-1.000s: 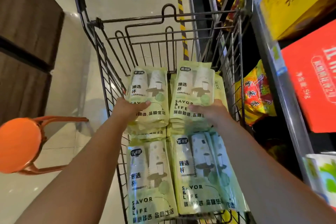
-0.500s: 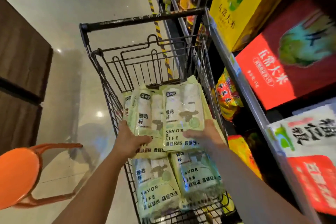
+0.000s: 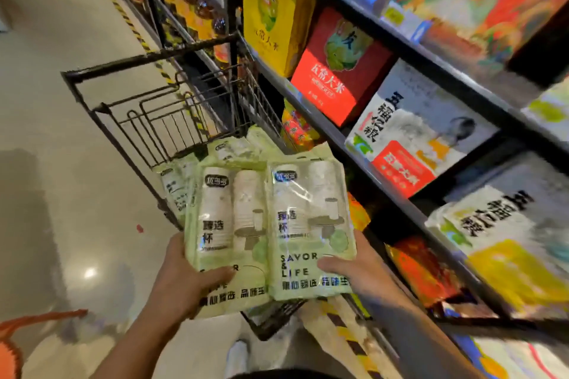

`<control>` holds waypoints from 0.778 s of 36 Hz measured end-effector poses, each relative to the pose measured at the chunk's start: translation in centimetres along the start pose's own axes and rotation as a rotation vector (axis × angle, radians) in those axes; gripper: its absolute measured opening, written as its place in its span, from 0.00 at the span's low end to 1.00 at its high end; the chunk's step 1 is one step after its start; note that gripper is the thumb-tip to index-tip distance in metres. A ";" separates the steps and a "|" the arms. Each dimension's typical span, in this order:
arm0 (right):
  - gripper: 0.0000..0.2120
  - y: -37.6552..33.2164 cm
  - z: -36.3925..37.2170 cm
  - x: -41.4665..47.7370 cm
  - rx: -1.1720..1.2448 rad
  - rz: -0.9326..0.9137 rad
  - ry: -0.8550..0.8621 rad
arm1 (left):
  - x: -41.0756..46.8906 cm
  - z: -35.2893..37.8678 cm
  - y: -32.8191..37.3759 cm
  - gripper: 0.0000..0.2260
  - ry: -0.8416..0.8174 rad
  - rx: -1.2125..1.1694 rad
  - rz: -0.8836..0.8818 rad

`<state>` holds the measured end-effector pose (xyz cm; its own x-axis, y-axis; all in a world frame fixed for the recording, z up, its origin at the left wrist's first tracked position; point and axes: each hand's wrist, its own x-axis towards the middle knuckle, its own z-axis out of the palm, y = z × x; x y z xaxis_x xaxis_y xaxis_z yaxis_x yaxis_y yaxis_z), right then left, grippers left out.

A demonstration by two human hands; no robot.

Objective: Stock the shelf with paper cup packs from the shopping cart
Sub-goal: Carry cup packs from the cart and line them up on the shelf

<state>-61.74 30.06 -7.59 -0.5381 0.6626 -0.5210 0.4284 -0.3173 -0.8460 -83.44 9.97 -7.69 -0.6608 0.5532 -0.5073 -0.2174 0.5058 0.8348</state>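
Note:
Two pale green paper cup packs are lifted above the black wire shopping cart [image 3: 129, 120]. My left hand [image 3: 181, 280] grips the bottom of the left paper cup pack [image 3: 224, 224], thumb across its front. My right hand [image 3: 360, 274] grips the lower right edge of the right paper cup pack [image 3: 308, 224]. The two packs sit side by side, upright, printed faces toward me. More green packs [image 3: 175, 184] remain in the cart behind them. The dark metal shelf [image 3: 381, 188] runs along the right.
The shelf levels hold boxed rice: a yellow box [image 3: 271, 15], a red box [image 3: 335, 71], and white bags [image 3: 412, 132]. Orange snack bags [image 3: 295, 129] fill the lower level. An orange stool [image 3: 12, 344] is at the bottom left. Yellow-black floor tape [image 3: 129, 21] borders the shelf.
Both hands have raised the two packs up out of the cart and toward me. My view has swung right and up, so the shelf fills more of the frame.

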 end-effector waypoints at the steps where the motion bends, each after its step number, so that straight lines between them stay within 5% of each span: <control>1: 0.39 0.6 -0.6 -1.4 0.023 -0.005 0.020 | -0.8 0.3 0.0 0.36 -0.020 0.012 0.016; 9: 0.30 4.6 -5.1 -12.6 0.270 -0.121 0.164 | -5.6 4.2 0.2 0.45 -0.296 0.102 0.114; 13: 0.47 8.3 -8.2 -18.1 0.360 -0.072 0.312 | -8.4 8.7 1.5 0.38 -0.404 0.138 0.191; 15: 0.46 10.4 -10.1 -20.7 0.377 -0.056 0.388 | -10.3 11.6 2.5 0.31 -0.459 0.153 0.208; 21: 0.43 15.7 -16.4 -30.2 0.482 -0.083 0.572 | -16.5 21.6 3.9 0.32 -0.725 0.167 0.261; 28: 0.45 22.4 -24.3 -43.5 0.539 -0.150 0.802 | -25.7 34.6 1.1 0.48 -0.998 0.245 0.321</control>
<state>-11.04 10.62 -1.11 0.1792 0.9228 -0.3410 -0.1004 -0.3277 -0.9394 -41.84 19.25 -1.16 0.2475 0.9178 -0.3104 0.0848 0.2986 0.9506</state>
